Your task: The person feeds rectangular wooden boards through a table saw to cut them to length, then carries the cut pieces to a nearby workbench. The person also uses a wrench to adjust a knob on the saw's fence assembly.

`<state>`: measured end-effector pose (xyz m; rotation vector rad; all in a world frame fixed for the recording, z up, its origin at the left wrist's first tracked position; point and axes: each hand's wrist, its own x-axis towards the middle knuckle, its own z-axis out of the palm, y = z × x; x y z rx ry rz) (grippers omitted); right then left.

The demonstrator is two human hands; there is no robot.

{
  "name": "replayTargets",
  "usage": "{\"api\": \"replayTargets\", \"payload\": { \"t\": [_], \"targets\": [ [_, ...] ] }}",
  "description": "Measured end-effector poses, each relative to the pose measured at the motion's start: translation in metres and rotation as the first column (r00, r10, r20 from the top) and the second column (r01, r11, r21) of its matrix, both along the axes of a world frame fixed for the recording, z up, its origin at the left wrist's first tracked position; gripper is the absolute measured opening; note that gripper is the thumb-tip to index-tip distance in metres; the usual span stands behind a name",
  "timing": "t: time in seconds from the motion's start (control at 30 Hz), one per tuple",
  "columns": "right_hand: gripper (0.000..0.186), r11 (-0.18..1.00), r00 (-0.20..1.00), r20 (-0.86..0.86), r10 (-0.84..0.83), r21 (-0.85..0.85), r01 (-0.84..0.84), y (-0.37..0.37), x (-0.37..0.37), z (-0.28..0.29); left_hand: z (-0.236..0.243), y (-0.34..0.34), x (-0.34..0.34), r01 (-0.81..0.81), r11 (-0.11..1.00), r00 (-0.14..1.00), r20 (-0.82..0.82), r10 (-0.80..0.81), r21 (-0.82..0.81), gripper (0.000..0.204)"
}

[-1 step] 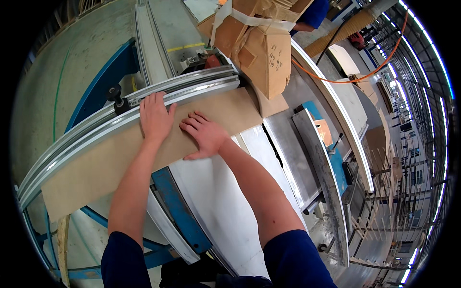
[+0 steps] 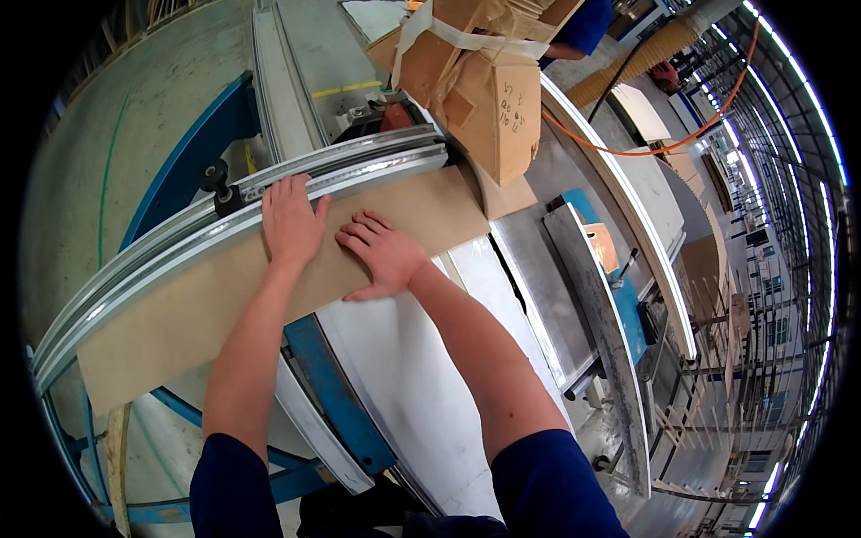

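Board: long brown board (image 2: 197,300), flat under both hands; far long edge along the metal fence (image 2: 386,170), seems to touch it. Left end sticks out past the desk over the floor; right end by the cardboard cover, contact there unclear.
Left hand: left hand (image 2: 292,224) palm down at the board's far edge, fingers straight, close together, tips up on the fence, thumb out to the side. Grips nothing visible.
Right hand: right hand (image 2: 386,255) flat on the board near its near edge, fingers a bit spread, thumb wide. Pressure can't be told.
Hand gap: near each other, not touching, bare board between.
Fence knob: black knob (image 2: 215,177) on the fence, just left of the left hand.
Desk: white desk (image 2: 395,359) under the board, blue beam (image 2: 336,386) alongside.
Cardboard: taped cardboard cover (image 2: 507,117) beyond the board's right end, marked by hand.
Far side: co-worker's blue sleeve (image 2: 589,25), top, behind the cardboard; orange hose (image 2: 628,153) hangs right.
Change: practically none against the preceding picture; hands and board same place on the fence.
Meaning: reads as a steady hold, board kept aligned; judgement only.
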<state>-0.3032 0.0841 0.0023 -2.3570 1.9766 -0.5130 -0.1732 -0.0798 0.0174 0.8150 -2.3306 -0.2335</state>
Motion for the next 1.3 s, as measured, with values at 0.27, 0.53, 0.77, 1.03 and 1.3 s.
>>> {"api": "replayTargets", "payload": {
  "t": [0.27,0.53,0.77,1.03,1.3],
  "targets": [
    [0.097,1.0,1.0,0.001,0.008,-0.009,-0.008,0.066,0.028,0.011,0.017,0.067,0.032,0.037,0.997,0.999,0.034,-0.04,0.066,0.045],
    [0.096,0.998,0.999,0.024,0.024,-0.054,-0.022,0.133,0.048,0.004,0.019,0.212,0.208,0.147,0.711,0.981,-0.193,-0.016,0.688,0.026],
    [0.096,0.996,0.998,0.034,0.058,-0.069,-0.055,0.173,0.06,-0.002,-0.07,0.176,0.424,0.266,0.01,0.36,-0.109,0.927,0.964,0.039],
    [0.099,0.996,0.998,0.016,0.062,-0.061,-0.061,0.198,0.04,-0.013,-0.088,0.158,0.442,0.434,0.046,0.252,-0.171,0.952,0.9,0.049],
    [0.105,0.98,0.965,-0.212,-0.153,0.093,0.176,0.253,-0.032,-0.006,-0.069,0.207,0.344,0.495,-0.128,0.387,-0.086,0.918,0.859,0.042]
  ]
}}
